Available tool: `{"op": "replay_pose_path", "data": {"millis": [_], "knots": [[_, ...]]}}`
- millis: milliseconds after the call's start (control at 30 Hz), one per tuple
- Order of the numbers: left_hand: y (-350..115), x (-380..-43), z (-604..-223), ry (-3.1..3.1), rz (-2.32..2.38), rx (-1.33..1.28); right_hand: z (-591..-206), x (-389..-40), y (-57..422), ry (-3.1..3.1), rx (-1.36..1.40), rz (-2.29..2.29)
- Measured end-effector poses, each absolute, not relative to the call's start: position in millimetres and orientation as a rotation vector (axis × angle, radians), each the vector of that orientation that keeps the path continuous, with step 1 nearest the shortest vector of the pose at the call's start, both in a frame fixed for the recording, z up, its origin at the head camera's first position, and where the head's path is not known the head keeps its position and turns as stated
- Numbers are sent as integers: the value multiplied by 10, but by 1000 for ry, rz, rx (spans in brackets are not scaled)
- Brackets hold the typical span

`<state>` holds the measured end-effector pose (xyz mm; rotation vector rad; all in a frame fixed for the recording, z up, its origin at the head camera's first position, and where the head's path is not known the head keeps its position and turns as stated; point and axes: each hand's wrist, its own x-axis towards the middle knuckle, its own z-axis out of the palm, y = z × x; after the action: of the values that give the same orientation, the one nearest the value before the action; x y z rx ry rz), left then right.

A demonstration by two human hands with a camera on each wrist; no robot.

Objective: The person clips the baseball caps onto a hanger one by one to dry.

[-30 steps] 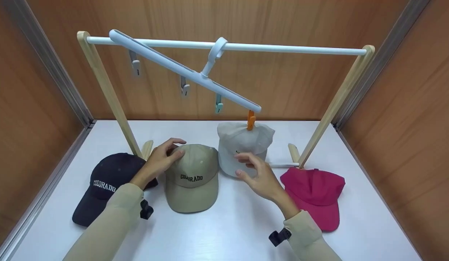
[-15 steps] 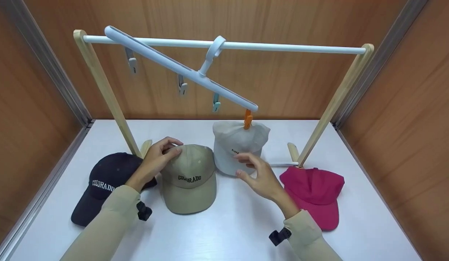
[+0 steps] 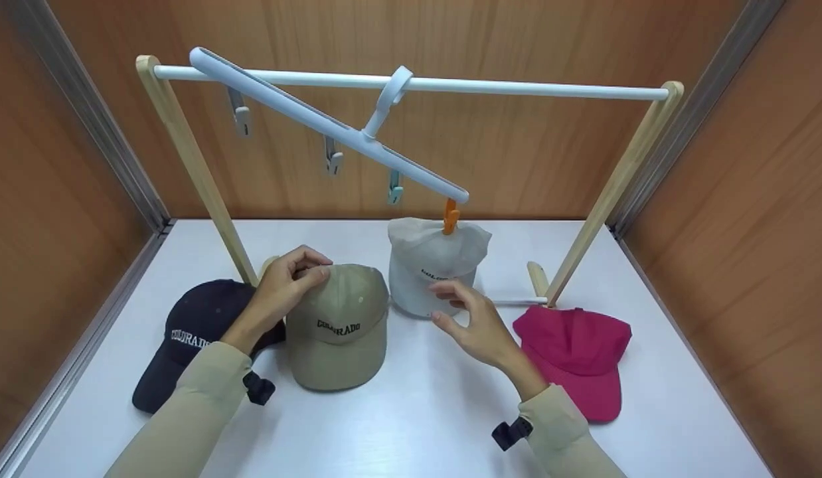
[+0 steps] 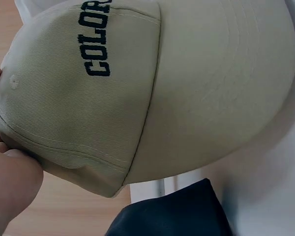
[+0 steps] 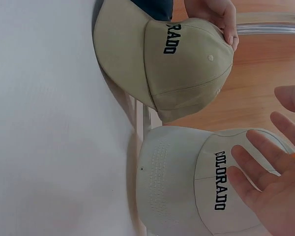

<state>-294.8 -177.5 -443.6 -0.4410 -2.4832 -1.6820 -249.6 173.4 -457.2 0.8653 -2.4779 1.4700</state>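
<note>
White cap [image 3: 424, 255] behind the spread right hand [image 3: 476, 322] is clipped; khaki cap [image 3: 338, 325] pinched by the left hand [image 3: 281, 289] and outlying navy cap [image 3: 195, 318] and red cap [image 3: 575, 358] aren't.

Matt woven-cloth olive cap [image 3: 344, 362], smooth plastic hanger [image 3: 298, 113], glossy white tabletop [image 3: 411, 411]

On the table [image 3: 414, 405], a free passage is left between the olive cap [image 3: 338, 362] and the right hand [image 3: 476, 325]; behind, it is blocked by the white cap [image 3: 427, 255].
</note>
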Motion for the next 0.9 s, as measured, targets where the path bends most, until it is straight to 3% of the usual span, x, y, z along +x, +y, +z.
{"op": "replay_pose_path", "data": {"millis": [567, 900], "knots": [[-1599, -2792, -4257, -2488, -1653, -582, -4541, -2506, 1703, -2479, 892, 1481], [-1378, -2513, -3892, -2479, -1697, -667, -4447, -2536, 1617, -2422, 932, 1458]]}}
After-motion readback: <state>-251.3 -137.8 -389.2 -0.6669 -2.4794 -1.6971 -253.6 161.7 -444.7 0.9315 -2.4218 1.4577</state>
